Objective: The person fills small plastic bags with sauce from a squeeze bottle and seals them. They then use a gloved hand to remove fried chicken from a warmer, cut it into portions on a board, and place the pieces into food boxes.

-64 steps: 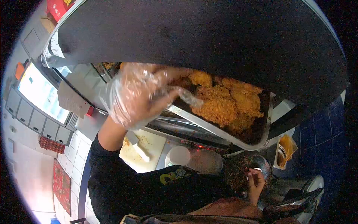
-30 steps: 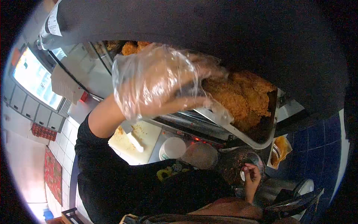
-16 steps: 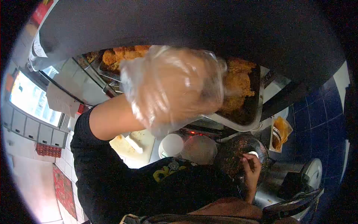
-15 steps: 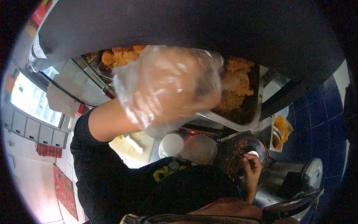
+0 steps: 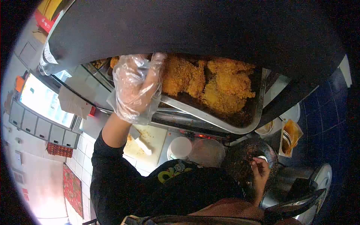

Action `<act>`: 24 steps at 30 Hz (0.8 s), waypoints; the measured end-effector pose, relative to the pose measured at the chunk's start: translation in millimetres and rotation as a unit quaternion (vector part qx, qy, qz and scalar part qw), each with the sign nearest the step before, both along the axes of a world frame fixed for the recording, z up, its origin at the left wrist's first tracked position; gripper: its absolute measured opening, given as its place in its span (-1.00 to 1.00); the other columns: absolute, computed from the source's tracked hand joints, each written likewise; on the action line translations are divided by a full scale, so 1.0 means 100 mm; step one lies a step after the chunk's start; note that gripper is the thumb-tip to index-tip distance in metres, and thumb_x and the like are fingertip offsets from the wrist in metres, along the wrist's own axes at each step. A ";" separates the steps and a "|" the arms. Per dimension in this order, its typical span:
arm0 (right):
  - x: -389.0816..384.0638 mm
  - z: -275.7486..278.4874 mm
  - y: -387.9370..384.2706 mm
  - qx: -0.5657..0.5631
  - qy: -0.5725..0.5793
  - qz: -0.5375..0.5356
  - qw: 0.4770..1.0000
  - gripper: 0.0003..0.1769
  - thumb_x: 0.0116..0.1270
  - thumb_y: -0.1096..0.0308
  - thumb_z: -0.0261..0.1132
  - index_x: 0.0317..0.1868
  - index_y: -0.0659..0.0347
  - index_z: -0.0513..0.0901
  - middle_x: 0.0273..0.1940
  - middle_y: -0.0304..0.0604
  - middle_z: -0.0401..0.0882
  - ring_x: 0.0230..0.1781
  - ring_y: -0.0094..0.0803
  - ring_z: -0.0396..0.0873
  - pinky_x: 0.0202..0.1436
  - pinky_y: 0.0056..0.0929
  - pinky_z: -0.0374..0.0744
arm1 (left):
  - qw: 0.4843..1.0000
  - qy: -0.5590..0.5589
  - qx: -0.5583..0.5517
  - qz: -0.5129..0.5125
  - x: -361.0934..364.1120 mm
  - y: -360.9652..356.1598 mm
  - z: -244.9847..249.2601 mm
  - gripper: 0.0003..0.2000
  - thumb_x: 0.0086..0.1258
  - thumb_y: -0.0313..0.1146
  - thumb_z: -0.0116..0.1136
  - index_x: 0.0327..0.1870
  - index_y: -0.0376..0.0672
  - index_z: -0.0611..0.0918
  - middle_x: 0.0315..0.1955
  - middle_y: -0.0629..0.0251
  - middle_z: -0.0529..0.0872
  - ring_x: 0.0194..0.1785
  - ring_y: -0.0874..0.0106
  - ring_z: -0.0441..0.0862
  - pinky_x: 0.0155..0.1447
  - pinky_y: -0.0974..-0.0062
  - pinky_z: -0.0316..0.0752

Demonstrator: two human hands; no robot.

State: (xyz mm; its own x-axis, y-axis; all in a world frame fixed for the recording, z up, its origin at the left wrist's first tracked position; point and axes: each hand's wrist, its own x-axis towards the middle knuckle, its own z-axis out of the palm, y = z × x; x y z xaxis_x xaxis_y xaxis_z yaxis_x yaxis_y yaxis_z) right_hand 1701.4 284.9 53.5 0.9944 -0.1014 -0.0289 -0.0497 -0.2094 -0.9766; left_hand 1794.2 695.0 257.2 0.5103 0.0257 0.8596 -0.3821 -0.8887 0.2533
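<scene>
My left hand (image 5: 138, 84), in a clear plastic glove, reaches over the left part of a metal tray (image 5: 210, 119) of fried breaded pieces (image 5: 228, 88). Its fingers stretch apart towards the food, their tips partly hidden by a broad dark surface (image 5: 195, 26) above. Low on the right, my bare right hand (image 5: 260, 173) has thumb and fingers pinched together, close to a small white piece (image 5: 264, 159). A dark speckled round thing (image 5: 243, 153) lies behind that hand. I cannot tell what the pinch holds.
A white-handled knife (image 5: 143, 147) lies on a cutting board (image 5: 159, 135) with crumbs. Beside it stand a white tub (image 5: 180, 147) and a clear round container (image 5: 208, 152). A container with a yellow bag (image 5: 291, 135) is at the right, by blue tiles (image 5: 324, 108).
My gloved left hand has moved left across the tray, uncovering more breaded pieces. The right hand keeps its pinch in nearly the same place. The whole view has shifted slightly.
</scene>
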 end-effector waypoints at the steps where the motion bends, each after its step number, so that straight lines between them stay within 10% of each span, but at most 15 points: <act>1: 0.01 -0.02 -0.01 0.009 -0.006 0.001 1.000 -0.86 0.29 0.41 0.32 -0.19 0.27 0.61 -0.23 -0.28 0.58 -0.18 -0.52 0.48 -0.02 -0.56 0.41 | 0.995 -0.042 0.087 0.012 -0.03 -0.05 0.05 -0.91 0.13 -0.44 0.31 -0.45 -0.18 0.62 -0.61 0.21 0.57 -0.58 0.30 0.49 -0.47 0.31 0.32; 5: 0.02 -0.05 -0.02 -0.020 -0.022 0.006 1.000 -0.87 0.33 0.42 0.29 -0.17 0.27 0.60 -0.30 -0.32 0.55 -0.24 -0.59 0.52 -0.10 -0.59 0.50 | 0.938 -0.136 0.318 -0.009 -0.08 -0.27 0.21 -0.80 0.04 -0.34 0.34 -0.28 -0.07 0.65 -0.43 0.31 0.62 -0.33 0.37 0.56 -0.42 0.38 0.33; 13: 0.03 0.08 0.07 -0.049 -0.004 0.021 0.999 -0.85 0.29 0.37 0.32 -0.18 0.25 0.63 -0.28 -0.31 0.55 -0.24 -0.54 0.47 -0.08 -0.57 0.41 | 0.925 0.139 0.249 -0.251 0.01 -0.58 0.26 -0.83 0.15 -0.18 0.22 -0.44 -0.07 0.64 -0.49 0.26 0.61 -0.43 0.27 0.57 -0.37 0.27 0.46; 24: -0.03 -0.04 -0.07 -0.013 -0.020 0.006 1.000 -0.83 0.31 0.34 0.31 -0.19 0.27 0.63 -0.25 -0.25 0.60 -0.18 -0.50 0.51 -0.03 -0.54 0.43 | 0.957 0.078 0.278 -0.043 0.22 -0.91 0.26 -0.85 0.27 -0.19 0.20 -0.21 0.07 0.71 -0.49 0.27 0.71 -0.52 0.27 0.65 -0.47 0.36 0.55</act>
State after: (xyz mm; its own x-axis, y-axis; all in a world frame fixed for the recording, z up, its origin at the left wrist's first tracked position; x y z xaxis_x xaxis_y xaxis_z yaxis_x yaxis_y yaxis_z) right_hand 1698.0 277.9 49.1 0.9959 -0.0893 0.0144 -0.0070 -0.2356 -0.9718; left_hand 1816.2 603.6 283.4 0.6135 -0.4602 0.6418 -0.4554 -0.8701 -0.1886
